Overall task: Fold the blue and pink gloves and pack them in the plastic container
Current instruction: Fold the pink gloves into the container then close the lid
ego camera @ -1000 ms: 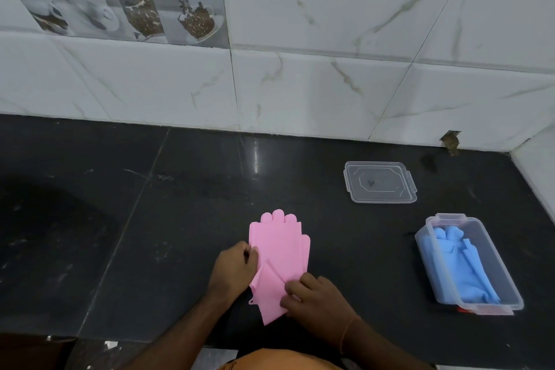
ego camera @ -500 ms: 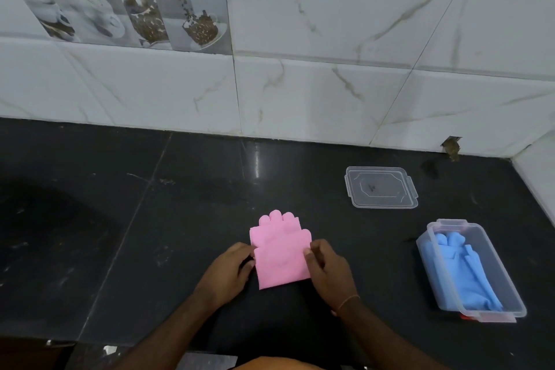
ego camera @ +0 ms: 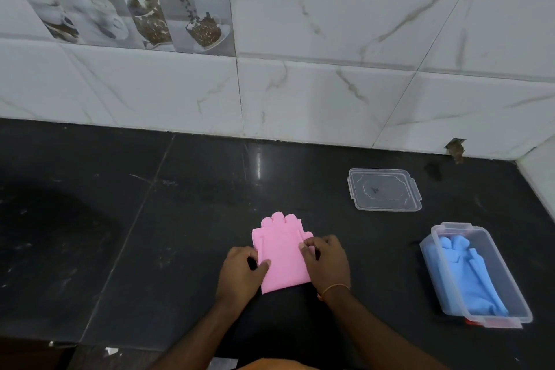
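On the dark polished stone tabletop [ego camera: 126,219] the left hand [ego camera: 241,275] sits at the left edge of the folded pink rubber gloves [ego camera: 282,255], its thumb laid on top of the bundle and its fingers curled at the side, pinching that edge. The pink bundle lies flat in front of the person, folded to a short block with its rounded fingertips pointing toward the wall. The right hand [ego camera: 326,261] presses on the right edge, fingertips bent down onto the material; whether it grips or only holds the fold flat I cannot tell. Further right and back, the clear plastic lid [ego camera: 384,189] lies flat by itself, well apart from the hands. At the far right stands the clear rectangular plastic container [ego camera: 507,288], open, with the blue rubber gloves [ego camera: 468,273] already lying inside it. The step in hand looks like finishing the pink fold; the blue half seems done. Next the bundle likely needs lifting with both edges pinched so it does not spring open, then carrying right and setting on the blue pair
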Tool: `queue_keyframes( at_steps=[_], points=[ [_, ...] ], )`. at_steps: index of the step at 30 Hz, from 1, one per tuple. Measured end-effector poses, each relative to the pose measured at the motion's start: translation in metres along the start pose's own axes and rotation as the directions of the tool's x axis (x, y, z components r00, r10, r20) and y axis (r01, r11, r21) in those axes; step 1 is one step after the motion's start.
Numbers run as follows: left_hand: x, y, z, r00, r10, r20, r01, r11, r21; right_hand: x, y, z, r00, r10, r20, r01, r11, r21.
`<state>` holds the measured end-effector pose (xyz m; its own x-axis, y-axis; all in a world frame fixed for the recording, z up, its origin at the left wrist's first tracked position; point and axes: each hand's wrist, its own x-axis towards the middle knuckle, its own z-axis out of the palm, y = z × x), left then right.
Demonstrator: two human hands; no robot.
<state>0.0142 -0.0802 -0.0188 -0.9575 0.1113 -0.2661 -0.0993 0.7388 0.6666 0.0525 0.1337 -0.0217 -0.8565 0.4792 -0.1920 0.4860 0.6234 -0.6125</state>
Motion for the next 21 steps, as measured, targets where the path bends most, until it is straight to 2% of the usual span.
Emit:
queue_keyframes(
  at_steps=[2,5,7,9,12,14,17,21],
  points=[
    [0.000,0.005,0.003,0.996,-0.093,-0.018,0.091,0.993,-0.079,0.002,0.000,0.002,0.999,0.046,-0.008,-0.046,0.999,0.029],
    [0.004,0.012,0.009,0.976,-0.213,0.041,0.217,0.961,-0.172,0.005,-0.005,0.001,0.981,0.163,0.101,-0.175,0.976,0.128],
    [0.010,0.016,0.009,0.968,-0.240,0.079,0.251,0.947,-0.202,0.009,-0.007,0.000,0.958,0.224,0.176,-0.260,0.940,0.219],
    [0.015,0.017,0.008,0.960,-0.246,0.137,0.273,0.931,-0.243,0.013,-0.010,-0.003,0.927,0.286,0.242,-0.355,0.879,0.318],
    [0.018,0.022,0.005,0.952,-0.208,0.224,0.276,0.902,-0.332,0.016,-0.012,-0.008,0.855,0.354,0.378,-0.506,0.729,0.461],
    [0.017,0.026,0.004,0.951,-0.189,0.246,0.281,0.862,-0.423,0.015,-0.014,-0.012,0.815,0.340,0.468,-0.558,0.675,0.482],
    [0.016,0.032,0.004,0.947,-0.186,0.263,0.305,0.783,-0.543,0.014,-0.011,-0.015,0.814,0.289,0.505,-0.553,0.652,0.519],
    [0.014,0.044,0.003,0.920,-0.181,0.348,0.387,0.562,-0.731,0.012,-0.004,-0.024,0.848,0.181,0.499,-0.490,0.627,0.606]
  ],
)
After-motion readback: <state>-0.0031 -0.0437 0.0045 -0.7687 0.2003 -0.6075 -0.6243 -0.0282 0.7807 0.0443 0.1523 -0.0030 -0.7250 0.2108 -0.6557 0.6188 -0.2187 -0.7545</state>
